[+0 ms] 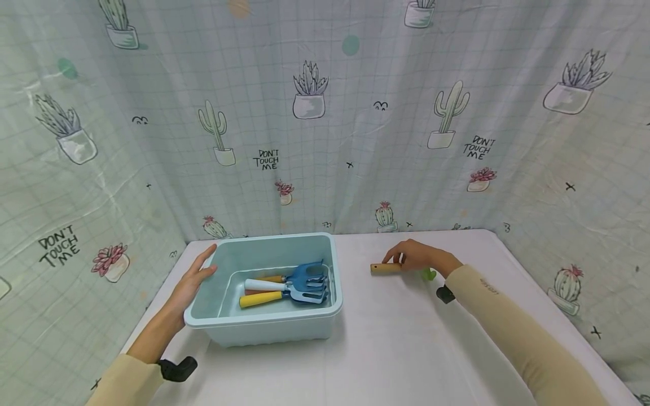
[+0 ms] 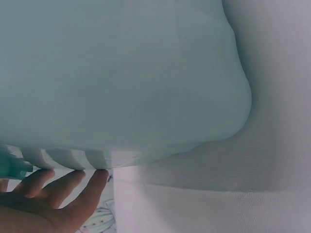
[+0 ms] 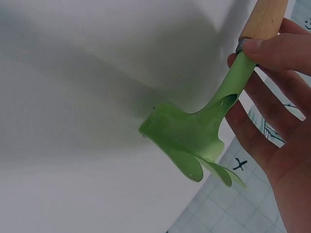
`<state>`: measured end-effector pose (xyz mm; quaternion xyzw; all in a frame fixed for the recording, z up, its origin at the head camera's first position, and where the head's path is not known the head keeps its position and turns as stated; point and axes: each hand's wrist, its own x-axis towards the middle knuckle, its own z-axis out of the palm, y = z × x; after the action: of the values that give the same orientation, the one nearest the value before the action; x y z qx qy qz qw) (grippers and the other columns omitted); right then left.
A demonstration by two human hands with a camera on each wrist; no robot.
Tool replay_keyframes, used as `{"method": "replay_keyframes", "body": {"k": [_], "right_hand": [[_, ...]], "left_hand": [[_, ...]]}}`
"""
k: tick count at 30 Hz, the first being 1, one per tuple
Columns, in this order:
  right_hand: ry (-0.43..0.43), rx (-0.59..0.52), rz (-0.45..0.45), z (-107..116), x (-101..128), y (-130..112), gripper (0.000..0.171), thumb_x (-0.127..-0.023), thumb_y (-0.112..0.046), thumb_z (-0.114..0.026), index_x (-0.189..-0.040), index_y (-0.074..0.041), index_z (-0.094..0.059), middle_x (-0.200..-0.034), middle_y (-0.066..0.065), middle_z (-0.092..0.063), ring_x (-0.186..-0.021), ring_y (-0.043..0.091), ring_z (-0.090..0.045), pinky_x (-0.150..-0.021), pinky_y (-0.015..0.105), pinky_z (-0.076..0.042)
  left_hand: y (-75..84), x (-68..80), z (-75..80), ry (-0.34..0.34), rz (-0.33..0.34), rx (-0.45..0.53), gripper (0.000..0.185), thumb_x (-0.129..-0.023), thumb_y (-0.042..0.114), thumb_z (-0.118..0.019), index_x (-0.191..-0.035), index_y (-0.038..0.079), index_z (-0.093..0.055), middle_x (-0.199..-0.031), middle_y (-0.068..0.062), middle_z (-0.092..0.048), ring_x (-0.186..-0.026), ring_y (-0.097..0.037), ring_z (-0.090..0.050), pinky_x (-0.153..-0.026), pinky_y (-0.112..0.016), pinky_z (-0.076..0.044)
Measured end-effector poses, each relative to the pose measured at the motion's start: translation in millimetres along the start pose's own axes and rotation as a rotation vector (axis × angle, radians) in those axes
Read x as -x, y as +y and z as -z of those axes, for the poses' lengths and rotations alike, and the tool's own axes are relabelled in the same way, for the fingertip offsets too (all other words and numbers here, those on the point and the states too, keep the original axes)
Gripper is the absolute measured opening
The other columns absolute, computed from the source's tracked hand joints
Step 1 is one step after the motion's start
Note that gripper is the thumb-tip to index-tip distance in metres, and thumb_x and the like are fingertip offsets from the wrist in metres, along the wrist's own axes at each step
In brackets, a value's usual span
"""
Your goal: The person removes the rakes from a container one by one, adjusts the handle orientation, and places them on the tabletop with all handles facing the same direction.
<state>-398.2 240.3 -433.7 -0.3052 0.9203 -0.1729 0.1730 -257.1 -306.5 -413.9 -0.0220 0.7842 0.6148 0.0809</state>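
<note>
The right hand (image 1: 418, 256) curls its fingers round a small green hand rake (image 3: 194, 131), thumb and fingers pinching the neck where the green metal meets the wooden handle (image 1: 385, 268). The rake lies on the white desk (image 1: 396, 338), to the right of a pale blue plastic tub (image 1: 264, 324) and clearly apart from it; its handle points toward the tub. In the right wrist view the green tines (image 3: 214, 170) curve away below the fingers (image 3: 277, 51), and whether they touch the desk cannot be told from that angle.

The left hand (image 1: 193, 279) rests flat against the tub's left wall with straight fingers, holding nothing; the left wrist view shows the fingertips (image 2: 95, 177) just under the ribbed rim. Inside the tub lie three tools side by side: a blue hand rake (image 1: 304, 273) with a wooden handle, a blue tool with a white handle (image 1: 264, 284) and another with a yellow handle (image 1: 260, 299), all with their heads to the right.

For a clean lift, the grip looks better placed a little further along the wooden handle, since a pinch at the neck would probably let the rake swing. Keeping the left palm pressed to the tub should stop the tub sliding. The tines are best kept pointing away from the tools inside the tub, so they do not hook on them.
</note>
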Motion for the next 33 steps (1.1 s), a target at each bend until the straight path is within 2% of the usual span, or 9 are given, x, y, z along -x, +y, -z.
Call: {"method": "replay_keyframes", "body": {"k": [7,17,25,33], "right_hand": [[0.010,0.020,-0.008,-8.2,0.5,1.8,0.045,-0.088,0.006,-0.071,-0.124,-0.021,-0.076,-0.107,0.003,-0.073,-0.096,0.018,-0.067,-0.087,0.037,-0.059],[0.013,0.044,-0.038,-11.8,-2.4,2.6,0.046,-0.090,0.006,-0.067,-0.125,-0.023,-0.075,-0.106,0.001,-0.071,-0.096,0.016,-0.062,-0.090,0.038,-0.056],[0.011,0.073,-0.051,-9.7,0.4,-7.1,0.042,-0.093,0.005,-0.065,-0.126,-0.020,-0.074,-0.109,0.005,-0.072,-0.097,0.019,-0.063,-0.093,0.044,-0.057],[-0.002,0.110,-0.037,-7.9,1.5,-9.0,0.038,-0.095,-0.003,-0.066,-0.130,-0.018,-0.071,-0.110,0.006,-0.072,-0.097,0.020,-0.066,-0.092,0.043,-0.058]], "left_hand": [[-0.4,0.3,-0.9,0.004,-0.008,-0.008,0.065,-0.113,0.035,-0.035,-0.166,0.039,0.002,-0.176,-0.003,0.009,-0.161,-0.046,-0.005,-0.121,-0.071,-0.020],[-1.6,-1.0,-0.3,0.014,0.005,-0.017,0.065,-0.113,0.035,-0.034,-0.166,0.040,0.002,-0.176,-0.003,0.009,-0.161,-0.046,-0.006,-0.121,-0.072,-0.021],[-0.7,-1.5,-0.6,0.015,0.014,-0.019,0.064,-0.113,0.036,-0.032,-0.166,0.041,0.003,-0.176,-0.003,0.009,-0.160,-0.047,-0.006,-0.120,-0.072,-0.022],[0.8,0.3,-1.3,0.013,0.013,-0.020,0.064,-0.112,0.036,-0.032,-0.166,0.041,0.003,-0.176,-0.004,0.009,-0.160,-0.048,-0.007,-0.119,-0.071,-0.023]]}}
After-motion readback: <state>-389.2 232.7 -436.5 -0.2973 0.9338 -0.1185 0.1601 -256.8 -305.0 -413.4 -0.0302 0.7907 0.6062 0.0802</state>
